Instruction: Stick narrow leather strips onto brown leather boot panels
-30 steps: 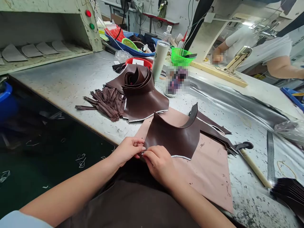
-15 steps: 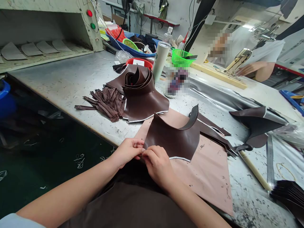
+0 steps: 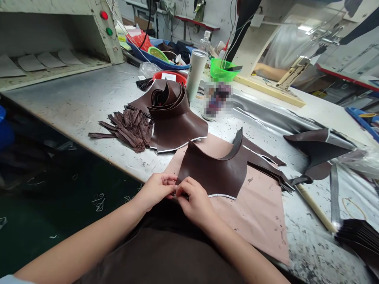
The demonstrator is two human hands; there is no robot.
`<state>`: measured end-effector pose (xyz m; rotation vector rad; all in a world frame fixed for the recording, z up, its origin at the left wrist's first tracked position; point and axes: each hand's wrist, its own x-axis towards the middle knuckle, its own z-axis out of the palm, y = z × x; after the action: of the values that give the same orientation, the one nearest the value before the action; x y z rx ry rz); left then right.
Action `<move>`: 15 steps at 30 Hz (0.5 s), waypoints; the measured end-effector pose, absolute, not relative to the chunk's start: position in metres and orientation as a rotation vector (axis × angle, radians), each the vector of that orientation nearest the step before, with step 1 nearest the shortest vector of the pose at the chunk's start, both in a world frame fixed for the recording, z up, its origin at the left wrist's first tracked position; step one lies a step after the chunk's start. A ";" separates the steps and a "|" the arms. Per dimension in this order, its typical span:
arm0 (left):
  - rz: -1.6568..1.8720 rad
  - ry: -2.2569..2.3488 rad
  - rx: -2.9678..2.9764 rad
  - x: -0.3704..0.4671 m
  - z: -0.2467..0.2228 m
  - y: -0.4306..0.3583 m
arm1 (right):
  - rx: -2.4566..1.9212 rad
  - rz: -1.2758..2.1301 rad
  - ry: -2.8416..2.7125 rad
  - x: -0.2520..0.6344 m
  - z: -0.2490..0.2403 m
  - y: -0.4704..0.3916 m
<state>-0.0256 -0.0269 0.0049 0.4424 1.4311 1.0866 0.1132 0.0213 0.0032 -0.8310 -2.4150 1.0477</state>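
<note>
The left hand (image 3: 158, 190) is pinching the brown leather (image 3: 213, 169) by its near-left corner; its length is running rightward beyond both hands. The right hand (image 3: 194, 199), nearer its middle, is curling alongside, grip too hidden to tell.

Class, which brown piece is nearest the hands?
The curved piece on the pink sheet: left hand and right hand meet at its corner; the rolled stack and curled piece lie farther off.
</note>
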 end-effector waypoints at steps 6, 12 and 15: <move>1.129 1.444 0.372 -0.024 0.005 -0.027 | -0.685 1.130 -2.361 0.123 -0.003 0.024; 1.115 1.424 0.405 -0.025 0.005 -0.029 | -0.754 1.044 -2.373 0.116 -0.002 0.021; 1.107 1.417 0.415 -0.025 0.004 -0.028 | -0.767 0.991 -2.410 0.114 -0.002 0.020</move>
<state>-0.0255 -0.0283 0.0037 0.4154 1.4170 1.1066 0.1139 0.0200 -0.0024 -0.7665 -2.4101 0.9907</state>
